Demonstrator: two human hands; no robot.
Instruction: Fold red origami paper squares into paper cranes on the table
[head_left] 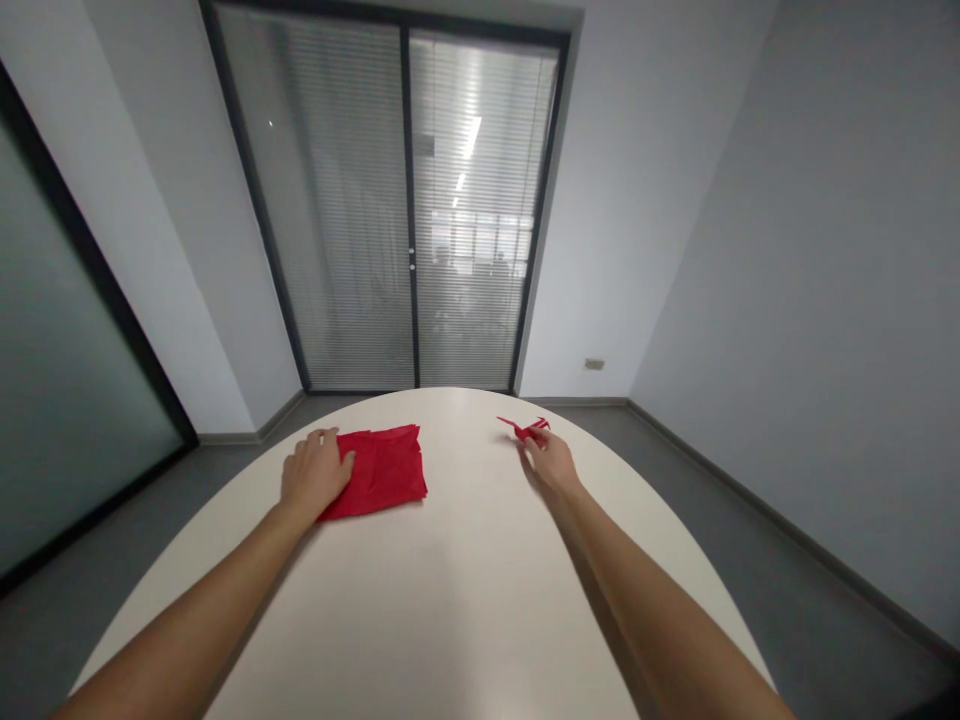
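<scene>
On the left of the table, a red, flat, roughly rectangular sheet [386, 468] lies with uneven, layered edges; whether it is cloth or paper I cannot tell. Across its left end rests my left hand [315, 468], open, the thumb apart from the fingers and lying on the red surface. My right hand [551, 458] is closed in a pinch over the right part of the table. Between its fingertips is a small red pointed piece [525, 431], thin and angular, with a long tip toward the left and shorter tips at the right. The fingers partly cover it.
Both arms reach over a white round-edged table [450, 620]. Beyond its far edge stands a dark-framed glass partition [409, 200] with blinds. A grey wall [825, 300] runs along the right, and a frosted panel [60, 380] stands at the left.
</scene>
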